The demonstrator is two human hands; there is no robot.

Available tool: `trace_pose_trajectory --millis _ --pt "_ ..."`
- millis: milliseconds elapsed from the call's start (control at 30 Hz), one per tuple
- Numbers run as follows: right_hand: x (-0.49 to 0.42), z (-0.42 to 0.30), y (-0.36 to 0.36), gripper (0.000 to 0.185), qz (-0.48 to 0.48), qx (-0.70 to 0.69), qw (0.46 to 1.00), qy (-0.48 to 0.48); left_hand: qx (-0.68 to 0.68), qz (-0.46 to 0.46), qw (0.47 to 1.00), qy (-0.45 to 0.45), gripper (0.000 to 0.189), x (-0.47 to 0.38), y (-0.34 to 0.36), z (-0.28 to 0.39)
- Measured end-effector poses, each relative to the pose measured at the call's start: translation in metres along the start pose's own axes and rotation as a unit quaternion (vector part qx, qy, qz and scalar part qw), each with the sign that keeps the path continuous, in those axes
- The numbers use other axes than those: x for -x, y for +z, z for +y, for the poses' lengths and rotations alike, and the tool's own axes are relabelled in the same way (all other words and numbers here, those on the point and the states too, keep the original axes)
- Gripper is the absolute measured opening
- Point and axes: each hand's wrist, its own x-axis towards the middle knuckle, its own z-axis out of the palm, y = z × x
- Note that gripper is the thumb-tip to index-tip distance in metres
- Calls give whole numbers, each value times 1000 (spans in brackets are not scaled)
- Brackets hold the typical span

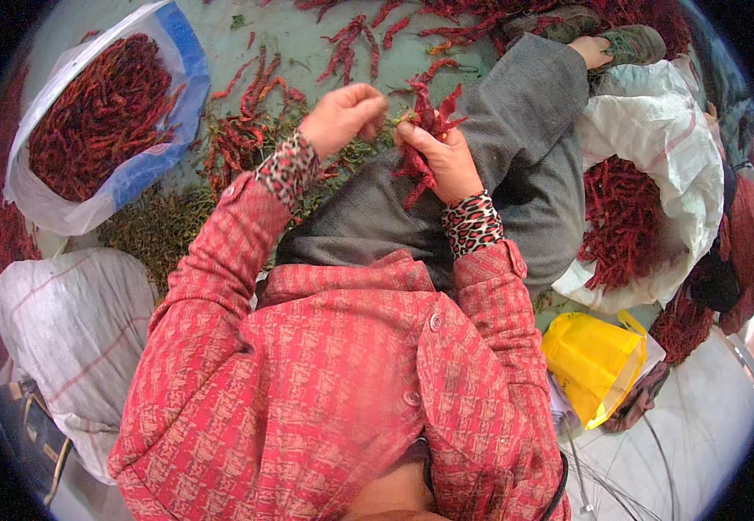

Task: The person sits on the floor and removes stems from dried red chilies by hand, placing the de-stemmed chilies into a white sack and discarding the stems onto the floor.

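Note:
My right hand (442, 159) is closed around a small bunch of dried red chili peppers (424, 107), whose tips stick out above and below the fingers. Green stems (400, 119) show at the bunch's left side, by my thumb. Close to those stems is my left hand (348, 117), slightly blurred, with its fingers curled inward. Whether it pinches anything is hidden. Both hands are above my grey-trousered lap (377, 208). Beyond my left hand, loose red chilies (263, 84) lie on the floor, and below its wrist is a heap of green stems (178, 218).
At the left stands a blue-and-white sack (188, 71) holding dark red chilies; a white woven sack (77, 325) is below it. An open white sack (686, 143) with red chilies stands right of my legs. A yellow bag (592, 365) lies at my right side. Shoes (634, 49) show at the top right.

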Motion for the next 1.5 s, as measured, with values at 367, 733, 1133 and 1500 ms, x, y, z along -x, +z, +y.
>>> trace_pose_trajectory --millis 367,733,1133,1500 --pt "-2 -6 10 13 58 -73 996 7 -511 193 835 -62 28 -42 -76 -47" --pt "-10 9 2 19 67 -78 994 -45 -123 124 981 89 16 53 -1 8" --pt "-1 -3 3 15 35 -81 996 31 -146 -44 987 49 24 46 -4 0" --pt "2 -6 5 12 -27 -28 999 37 138 -115 984 -10 23 -7 -8 18"
